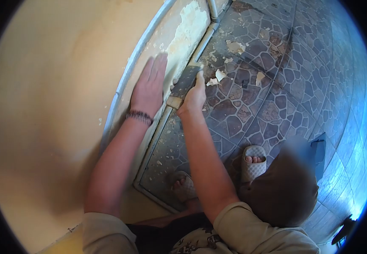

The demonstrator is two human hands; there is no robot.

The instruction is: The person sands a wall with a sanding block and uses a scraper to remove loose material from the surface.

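Head view, looking down: a yellow wall (pixel 56 106) fills the left, with a grey pipe (pixel 128 72) running up along it. The left hand (pixel 149 86) lies flat on the wall, its grip spread and holding nothing. Just beside it, the right hand (pixel 195 96) has its grip closed around a dark flat scraper (pixel 186 80). The scraper's long axis runs from lower left to upper right along the foot of the wall, pale end toward the person. Rightward, the patterned tile floor (pixel 310 84) lies open, strewn with paint flakes (pixel 220 75) near the scraper.
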